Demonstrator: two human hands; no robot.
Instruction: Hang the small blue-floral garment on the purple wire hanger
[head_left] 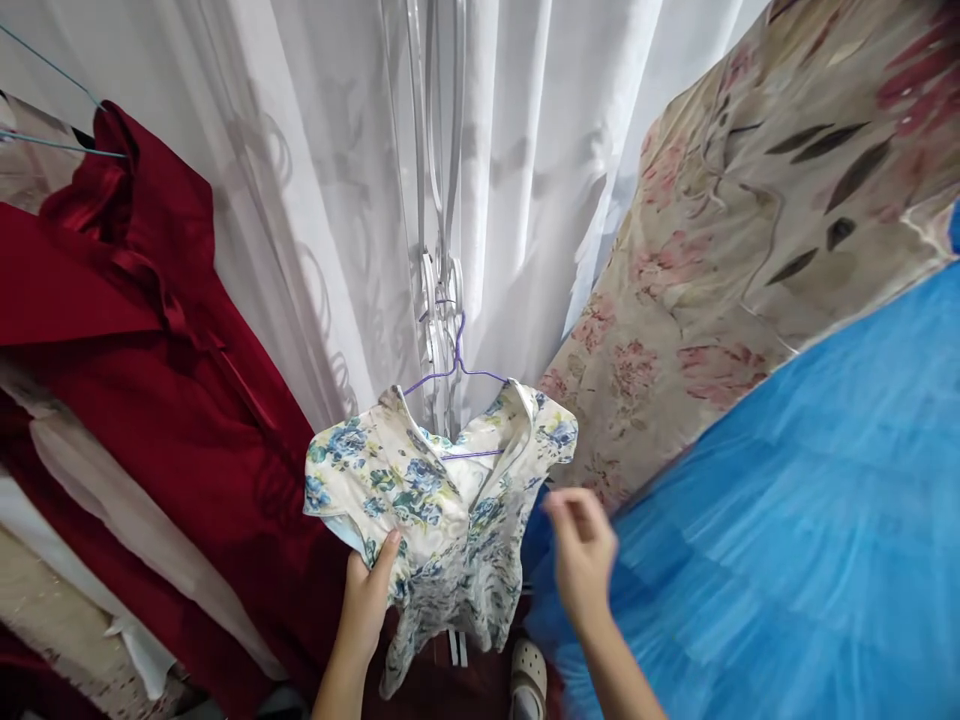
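Observation:
A small cream garment with blue flowers [442, 500] hangs on a purple wire hanger [457, 375] in front of a white curtain. My left hand [367, 600] is closed on the garment's lower left side, thumb on the cloth. My right hand [581, 555] hovers just right of the garment, blurred, with its fingers loosely apart and nothing in them.
A dark red dress [150, 400] on a wire hanger hangs at the left. A beige floral fabric [750, 250] and a bright blue tulle skirt [787, 530] fill the right. The sheer white curtain [337, 150] hangs behind. A light shoe [529, 675] shows on the floor below.

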